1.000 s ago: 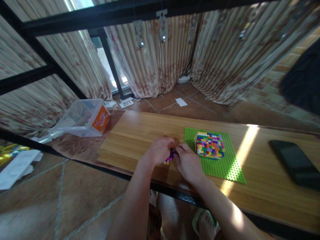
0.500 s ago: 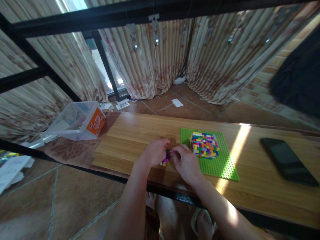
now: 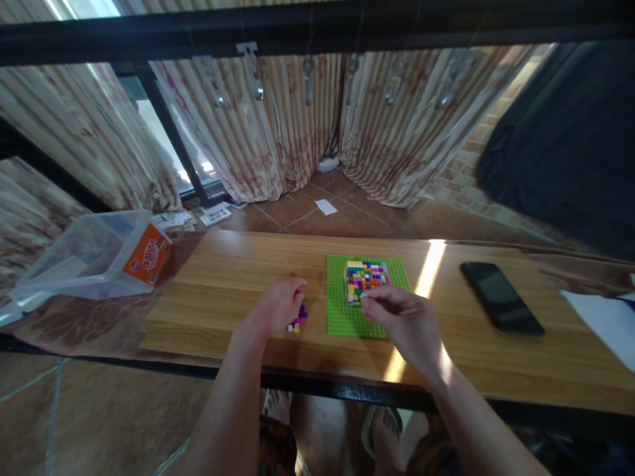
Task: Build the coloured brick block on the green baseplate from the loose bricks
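A block built of many small coloured toy bricks (image 3: pixel 370 274) stands on a green studded baseplate (image 3: pixel 340 324). My right hand (image 3: pixel 404 316) is at the block's near side, thumb and forefinger pinching a small pink brick (image 3: pixel 364 297) close to its front edge; whether that brick touches the block I cannot tell. To the left, my left hand (image 3: pixel 280 305) rests over a small heap of loose bricks (image 3: pixel 298 318), purple, pink, yellow and white among them. Its fingers are curled in, and the hand hides part of the heap and whatever the fingertips hold.
On the wooden tabletop (image 3: pixel 223 284), a dark phone (image 3: pixel 501 297) lies right of the baseplate. A clear plastic box (image 3: pixel 99 264) with an orange label stands at the left end. White paper (image 3: pixel 602 324) lies at far right. A black bar (image 3: pixel 317 33) crosses above.
My right hand has moved right, from beside the loose bricks to the front of the block, carrying the pink brick. My left hand stays by the heap. The view has turned right.
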A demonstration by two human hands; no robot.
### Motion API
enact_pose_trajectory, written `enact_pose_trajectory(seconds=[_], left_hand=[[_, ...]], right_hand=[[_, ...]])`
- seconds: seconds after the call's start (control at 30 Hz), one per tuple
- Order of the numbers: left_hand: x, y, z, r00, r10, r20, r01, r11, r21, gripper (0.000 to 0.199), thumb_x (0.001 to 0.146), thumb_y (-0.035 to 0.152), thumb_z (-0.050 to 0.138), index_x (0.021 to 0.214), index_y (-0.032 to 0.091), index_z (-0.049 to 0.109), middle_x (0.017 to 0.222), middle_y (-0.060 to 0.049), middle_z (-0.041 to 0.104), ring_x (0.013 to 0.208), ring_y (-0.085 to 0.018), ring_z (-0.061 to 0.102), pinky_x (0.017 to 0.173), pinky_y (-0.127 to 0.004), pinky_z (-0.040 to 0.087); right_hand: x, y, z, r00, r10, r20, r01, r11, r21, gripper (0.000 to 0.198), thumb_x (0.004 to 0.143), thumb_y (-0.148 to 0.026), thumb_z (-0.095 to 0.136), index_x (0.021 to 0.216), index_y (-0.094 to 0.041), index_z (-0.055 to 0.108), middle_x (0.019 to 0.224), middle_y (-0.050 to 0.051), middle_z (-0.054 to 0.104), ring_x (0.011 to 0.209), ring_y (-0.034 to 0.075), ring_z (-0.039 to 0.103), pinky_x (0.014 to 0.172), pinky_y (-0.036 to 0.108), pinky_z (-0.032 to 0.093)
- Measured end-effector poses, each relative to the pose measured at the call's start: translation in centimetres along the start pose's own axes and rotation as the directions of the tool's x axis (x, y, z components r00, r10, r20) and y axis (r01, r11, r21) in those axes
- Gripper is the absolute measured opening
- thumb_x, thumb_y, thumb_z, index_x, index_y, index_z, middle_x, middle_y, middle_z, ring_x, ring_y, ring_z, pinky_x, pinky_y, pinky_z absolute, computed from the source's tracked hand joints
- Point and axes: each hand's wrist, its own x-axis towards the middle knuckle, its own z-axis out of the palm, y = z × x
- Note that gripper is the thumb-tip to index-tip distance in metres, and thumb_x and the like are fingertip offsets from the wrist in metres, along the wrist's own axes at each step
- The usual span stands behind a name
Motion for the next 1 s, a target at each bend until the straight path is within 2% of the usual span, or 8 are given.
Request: enact_pose_trajectory(seconds=[0.1, 0.23, 0.37, 0.57, 0.77, 0.9, 1.0], left_hand=[[0.1, 0.1, -0.1, 1.000, -0.008, -0.004, 0.008, 1.000, -0.010, 0.028, 0.086, 0.011, 0.047, 0.106, 0.013, 0.067, 0.104, -0.010, 0.071, 0.096, -0.019, 0.065, 0.089, -0.029, 0.047], [0.3, 0.2, 0.0, 1.000, 0.006, -0.010, -0.006, 1.000, -0.008, 0.028, 0.085, 0.010, 0.047, 0.103, 0.014, 0.068, 0.102, -0.009, 0.071, 0.095, -0.018, 0.064, 0.090, -0.030, 0.047], [0.5, 0.2, 0.2, 1.000, 0.015, -0.007, -0.015, 1.000, -0.003, 0.027, 0.085, 0.010, 0.047, 0.101, 0.014, 0.068, 0.100, -0.009, 0.072, 0.092, -0.018, 0.064, 0.089, -0.030, 0.047], [0.6, 0.1, 0.2, 1.000, 0.017, -0.007, -0.017, 1.000, -0.006, 0.028, 0.086, 0.011, 0.046, 0.106, 0.013, 0.066, 0.105, -0.010, 0.071, 0.097, -0.018, 0.064, 0.090, -0.029, 0.047], [0.5, 0.1, 0.2, 1.000, 0.010, 0.003, -0.010, 1.000, 0.006, 0.029, 0.086, 0.010, 0.046, 0.106, 0.013, 0.066, 0.105, -0.010, 0.071, 0.099, -0.018, 0.064, 0.091, -0.029, 0.046], [0.5, 0.2, 0.1, 1.000, 0.004, 0.004, -0.004, 1.000, -0.002, 0.028, 0.086, 0.011, 0.046, 0.104, 0.015, 0.066, 0.105, -0.009, 0.071, 0.098, -0.018, 0.064, 0.091, -0.029, 0.047], [0.4, 0.2, 0.2, 1.000, -0.002, 0.005, 0.002, 1.000, -0.010, 0.028, 0.086, 0.011, 0.046, 0.104, 0.014, 0.067, 0.105, -0.010, 0.071, 0.097, -0.019, 0.065, 0.090, -0.029, 0.047]], right_hand=[[0.9, 0.6, -2.1, 0.997, -0.011, -0.080, 0.012, 1.000, 0.012, 0.013, 0.068, -0.030, 0.073, 0.074, -0.018, 0.072, 0.059, -0.001, 0.068, 0.051, 0.012, 0.062, 0.048, 0.024, 0.053], [1.4, 1.1, -3.6, 0.988, -0.084, -0.130, 0.055, 0.974, -0.218, 0.011, 0.071, -0.029, 0.069, 0.073, -0.019, 0.073, 0.063, 0.000, 0.070, 0.055, 0.013, 0.064, 0.052, 0.024, 0.053], [1.3, 1.1, -3.3, 0.971, -0.229, -0.065, 0.179, 0.882, -0.436, 0.013, 0.077, -0.028, 0.061, 0.074, -0.022, 0.073, 0.070, -0.001, 0.071, 0.059, 0.013, 0.064, 0.058, 0.026, 0.054], [1.3, 0.9, -2.2, 0.966, -0.259, 0.009, 0.202, 0.729, -0.654, 0.019, 0.081, -0.023, 0.054, 0.078, -0.022, 0.072, 0.075, 0.001, 0.069, 0.061, 0.013, 0.062, 0.060, 0.027, 0.049], [1.4, 1.0, -1.8, 0.950, -0.312, 0.024, 0.244, 0.692, -0.679, 0.021, 0.084, -0.022, 0.051, 0.078, -0.022, 0.072, 0.080, 0.004, 0.071, 0.065, 0.016, 0.064, 0.061, 0.028, 0.049], [1.5, 1.1, -1.8, 0.954, -0.298, 0.009, 0.231, 0.721, -0.653, 0.020, 0.082, -0.023, 0.052, 0.080, -0.023, 0.072, 0.082, 0.003, 0.073, 0.071, 0.017, 0.068, 0.064, 0.029, 0.051], [1.5, 1.1, -2.0, 0.961, -0.274, -0.024, 0.201, 0.758, -0.620, 0.017, 0.080, -0.025, 0.055, 0.081, -0.024, 0.072, 0.080, 0.002, 0.074, 0.067, 0.017, 0.068, 0.063, 0.029, 0.052]])
